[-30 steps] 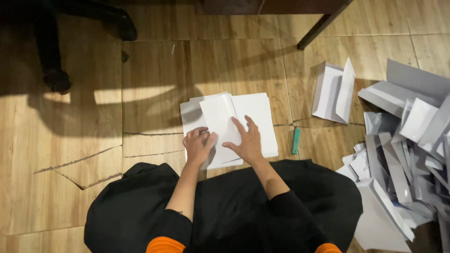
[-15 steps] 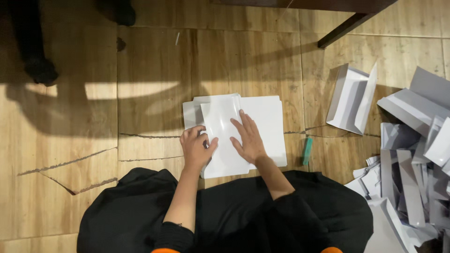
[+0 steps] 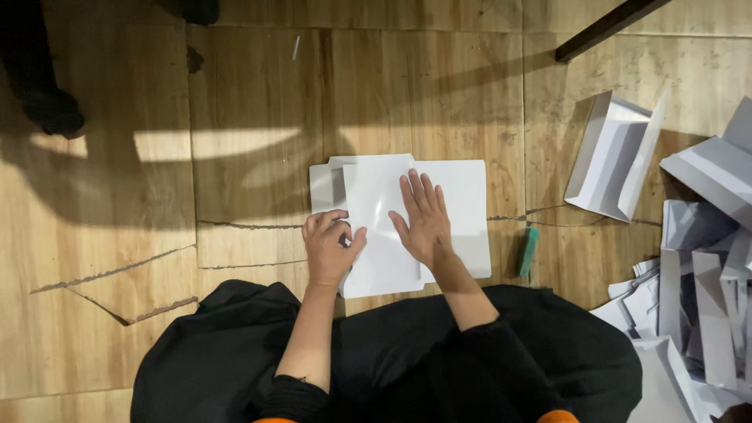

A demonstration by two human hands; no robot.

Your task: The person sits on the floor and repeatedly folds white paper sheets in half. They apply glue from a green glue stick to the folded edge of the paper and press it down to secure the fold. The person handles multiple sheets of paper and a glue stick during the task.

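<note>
White card sheet (image 3: 384,235) lies on the wooden floor (image 3: 258,117), its long axis running away from us, folded over a wider white sheet (image 3: 462,204). Our right hand (image 3: 423,219) presses flat and open on the card's right half; our left hand (image 3: 329,247) curls against its left edge, fingertips pinching there. Right of the card, well apart, sit a green marker (image 3: 529,252) and a pile of folded envelopes (image 3: 697,266).

teal marker (image 3: 529,251) on wooden floor (image 3: 258,117) | folded white boxes (image 3: 697,258) right
</note>
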